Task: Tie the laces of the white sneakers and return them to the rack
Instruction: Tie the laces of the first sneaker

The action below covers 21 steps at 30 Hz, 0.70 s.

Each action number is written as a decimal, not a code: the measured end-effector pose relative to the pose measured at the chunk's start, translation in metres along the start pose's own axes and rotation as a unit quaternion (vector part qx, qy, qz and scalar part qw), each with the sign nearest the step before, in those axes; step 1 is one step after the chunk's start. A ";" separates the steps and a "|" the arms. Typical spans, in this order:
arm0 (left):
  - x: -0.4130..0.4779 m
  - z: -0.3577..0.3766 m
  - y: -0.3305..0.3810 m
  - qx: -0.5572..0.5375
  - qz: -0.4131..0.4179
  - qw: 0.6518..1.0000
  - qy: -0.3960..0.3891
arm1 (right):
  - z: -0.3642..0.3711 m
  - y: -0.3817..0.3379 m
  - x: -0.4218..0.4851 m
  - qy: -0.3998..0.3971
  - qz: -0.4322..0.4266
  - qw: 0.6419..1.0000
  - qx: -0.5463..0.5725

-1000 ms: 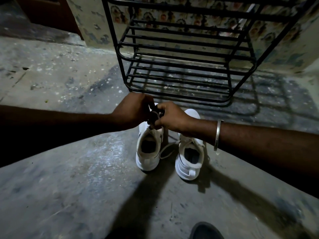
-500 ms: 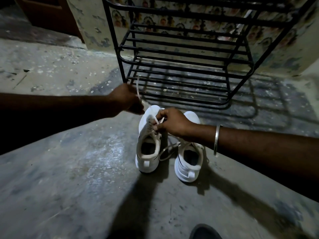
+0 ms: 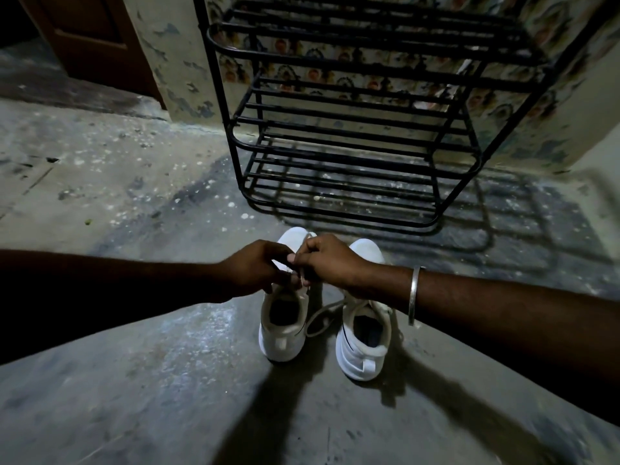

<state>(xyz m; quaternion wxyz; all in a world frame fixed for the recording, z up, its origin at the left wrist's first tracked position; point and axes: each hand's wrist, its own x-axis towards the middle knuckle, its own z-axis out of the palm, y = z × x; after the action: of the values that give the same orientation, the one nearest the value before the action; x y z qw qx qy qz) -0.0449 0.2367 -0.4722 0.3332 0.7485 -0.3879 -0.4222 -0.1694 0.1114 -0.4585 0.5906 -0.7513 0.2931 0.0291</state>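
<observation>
At twelve o'clock I see the black rack (image 3: 339, 135), shelves bare. Below it the white sneakers (image 3: 364, 333) stand side by side on the concrete floor (image 3: 134, 380), toes toward the rack. My left hand (image 3: 253, 268) and right hand (image 3: 327, 260) meet over the left sneaker (image 3: 281, 327), fingers pinched shut on its lace (image 3: 302, 278). I'd keep both ends taut and cinch low against the tongue. The other shoe's lace looks loose, trailing toward nine o'clock.

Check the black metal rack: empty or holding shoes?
Empty. The black metal rack shows only bare bars on every visible shelf; both white sneakers stand on the floor before it.
</observation>
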 end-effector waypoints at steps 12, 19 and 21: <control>0.001 -0.006 -0.009 -0.080 -0.036 0.996 -0.025 | -0.003 0.004 0.002 0.045 -0.009 0.999 0.011; 0.005 0.004 -0.006 -0.105 -0.068 0.991 -0.048 | -0.001 0.011 0.010 0.075 -0.043 0.996 -0.022; 0.005 0.003 -0.008 -0.053 -0.064 0.995 -0.057 | -0.001 0.013 0.012 0.078 -0.039 0.996 -0.026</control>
<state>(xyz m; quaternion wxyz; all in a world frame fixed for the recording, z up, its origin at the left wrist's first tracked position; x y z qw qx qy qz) -0.0435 0.2360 -0.4814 0.3225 0.7278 -0.3345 -0.5044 -0.1657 0.1039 -0.4744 0.5466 -0.7775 0.3079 -0.0447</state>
